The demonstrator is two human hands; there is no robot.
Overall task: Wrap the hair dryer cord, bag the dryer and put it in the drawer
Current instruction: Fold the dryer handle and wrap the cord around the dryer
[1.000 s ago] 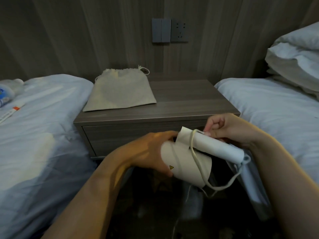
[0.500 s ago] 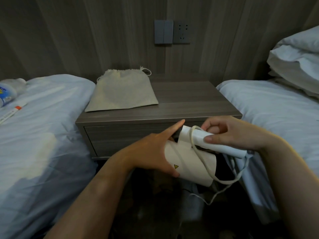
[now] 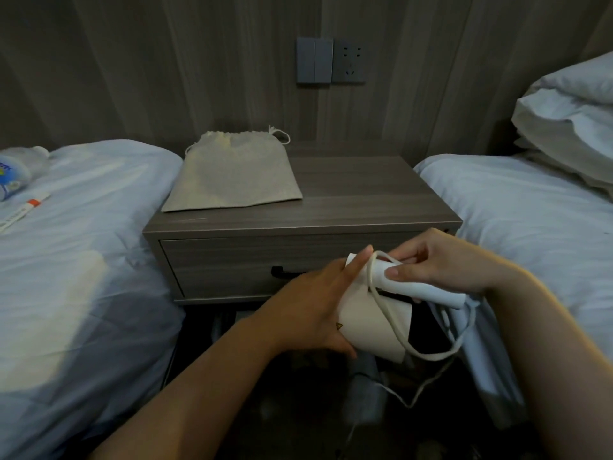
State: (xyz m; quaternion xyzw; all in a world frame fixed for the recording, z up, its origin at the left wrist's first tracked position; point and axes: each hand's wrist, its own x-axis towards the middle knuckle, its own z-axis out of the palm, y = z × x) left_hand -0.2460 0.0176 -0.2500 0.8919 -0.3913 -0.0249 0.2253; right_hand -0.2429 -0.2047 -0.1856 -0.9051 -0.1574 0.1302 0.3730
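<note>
1. One white folding hair dryer (image 3: 371, 327), with one pale cord (image 3: 431, 355).
2. One beige cloth drawstring bag (image 3: 232, 174).
3. One grey wood-grain nightstand (image 3: 365, 200); one drawer (image 3: 232, 263).
4. Two white-sheeted beds: left bed (image 3: 83, 260), right bed (image 3: 530, 210).
5. Two bare hands: left hand (image 3: 308, 310), right hand (image 3: 441, 263).
6. One grey switch plate (image 3: 314, 60); one grey wall socket (image 3: 349, 61).
7. One plastic bottle (image 3: 13, 171); one white orange-banded tube (image 3: 23, 212).

Only one camera is used, worn on the person's head. It looks forward and down. The left hand (image 3: 308, 310) and right hand (image 3: 441, 263) are very near it. Farther off it faces a bedside table (image 3: 365, 207) between two beds (image 3: 83, 244), then the wall (image 3: 166, 78)
</note>
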